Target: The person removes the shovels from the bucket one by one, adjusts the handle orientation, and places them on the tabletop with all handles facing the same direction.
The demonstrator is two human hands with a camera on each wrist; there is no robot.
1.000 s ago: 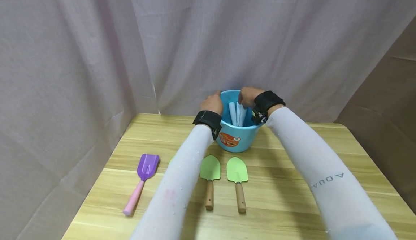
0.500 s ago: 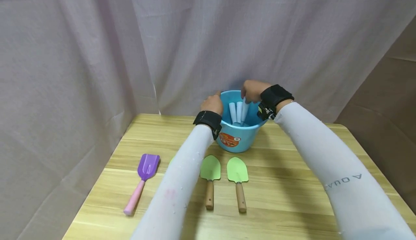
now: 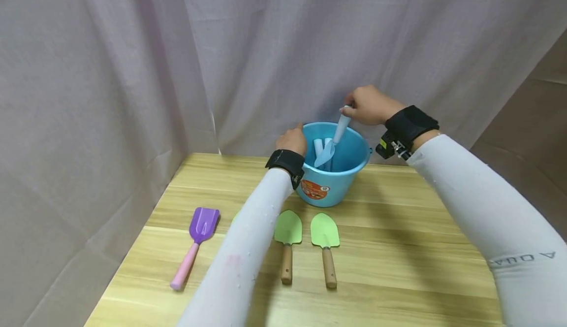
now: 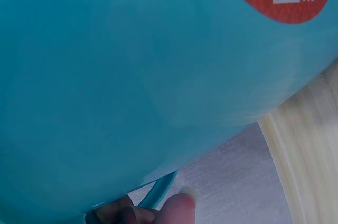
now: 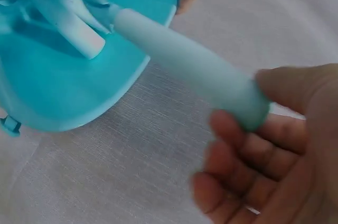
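My right hand [image 3: 369, 105] pinches the end of the pale blue trowel [image 3: 332, 142] by its handle, fingertips [image 5: 237, 129] and thumb closed on it, and holds it tilted above the blue bucket [image 3: 332, 189], the blade hanging inside the rim. My left hand [image 3: 292, 140] rests on the bucket's near-left rim; from the left wrist view I see a fingertip [image 4: 177, 208] just by the rim, though I cannot tell whether the fingers curl over it or only press. Two more pale handles [image 3: 320, 146] stand inside the bucket. The bucket sits at the back of the wooden table [image 3: 398, 248], close to the curtain [image 3: 133, 71]. In front of it lie two green trowels [image 3: 325, 231] with wooden handles, side by side, and a purple scoop [image 3: 201, 223] with a pink handle lies well to the left.
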